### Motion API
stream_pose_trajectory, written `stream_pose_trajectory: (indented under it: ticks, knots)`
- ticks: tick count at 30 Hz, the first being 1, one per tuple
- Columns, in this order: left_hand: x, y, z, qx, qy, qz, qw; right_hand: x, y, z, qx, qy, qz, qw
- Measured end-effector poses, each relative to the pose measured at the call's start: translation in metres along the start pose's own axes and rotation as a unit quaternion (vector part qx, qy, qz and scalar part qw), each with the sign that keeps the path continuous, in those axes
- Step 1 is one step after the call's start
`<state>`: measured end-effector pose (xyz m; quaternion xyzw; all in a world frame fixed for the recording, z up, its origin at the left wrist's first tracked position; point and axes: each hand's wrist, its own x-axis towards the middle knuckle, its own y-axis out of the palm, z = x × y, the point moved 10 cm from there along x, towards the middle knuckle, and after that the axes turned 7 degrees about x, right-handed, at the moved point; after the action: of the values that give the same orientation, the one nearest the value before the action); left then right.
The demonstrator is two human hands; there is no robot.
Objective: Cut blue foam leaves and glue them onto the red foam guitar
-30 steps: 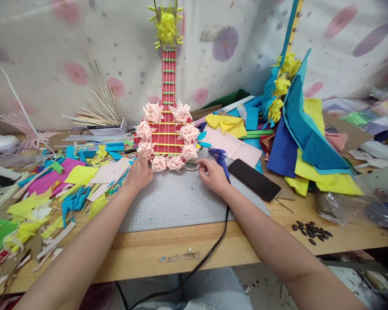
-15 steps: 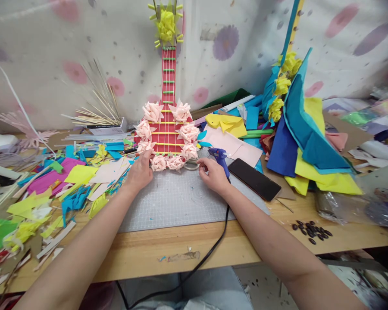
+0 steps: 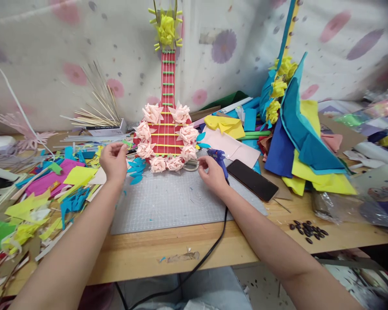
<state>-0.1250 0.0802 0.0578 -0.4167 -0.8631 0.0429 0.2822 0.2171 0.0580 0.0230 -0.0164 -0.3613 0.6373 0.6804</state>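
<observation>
A red paper guitar [image 3: 168, 144] stands upright on the grey cutting mat [image 3: 168, 198], its body ringed with pink paper flowers [image 3: 158, 164] and a yellow one on its head. My left hand [image 3: 114, 165] is raised left of the guitar, its fingers pinched; whatever they hold does not show. Blue paper leaves [image 3: 136, 170] lie just beside it on the mat. To the right of the guitar's base, my right hand [image 3: 212, 175] has its fingers curled at a grey ring-shaped object [image 3: 190, 166]; I cannot make out what is between the fingertips. Behind that hand lies a blue glue gun [image 3: 218, 158].
A black phone [image 3: 252, 180] lies right of the mat. Colored paper scraps [image 3: 80, 174] cover the left side, with wooden sticks [image 3: 100, 116] behind. A blue paper construction [image 3: 307, 125] leans at right, near dark beads [image 3: 308, 230]. The glue gun's black cord [image 3: 210, 254] crosses the table edge.
My left hand has left the guitar's lower left edge and moved left and slightly up, uncovering the blue leaves. My right hand has stayed about where it was.
</observation>
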Motion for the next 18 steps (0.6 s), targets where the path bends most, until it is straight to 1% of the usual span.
stream_pose_trajectory:
  ticks: [3, 5, 8, 13, 16, 18]
  knots:
    - [0.009, 0.001, 0.008, -0.080, -0.064, -0.028, 0.994, 0.007, -0.003, -0.012, 0.076, 0.044, -0.058, 0.994]
    - [0.012, 0.012, 0.010, -0.123, -0.098, -0.012, 0.987, 0.013, 0.000, -0.023, 0.130, 0.083, -0.078, 0.985]
    - [0.013, 0.023, 0.011, -0.154, -0.138, 0.001, 0.978, 0.024, 0.011, -0.036, 0.198, 0.137, -0.082, 0.967]
    - [0.015, 0.031, 0.011, -0.173, -0.165, 0.011, 0.971, 0.041, 0.028, -0.042, 0.279, 0.187, -0.078, 0.939]
    - [0.016, 0.033, 0.013, -0.178, -0.169, 0.024, 0.969, 0.044, 0.033, -0.047, 0.306, 0.202, -0.101, 0.925]
    - [0.016, 0.035, 0.014, -0.180, -0.168, 0.030, 0.969, 0.043, 0.034, -0.051, 0.305, 0.202, -0.116, 0.923]
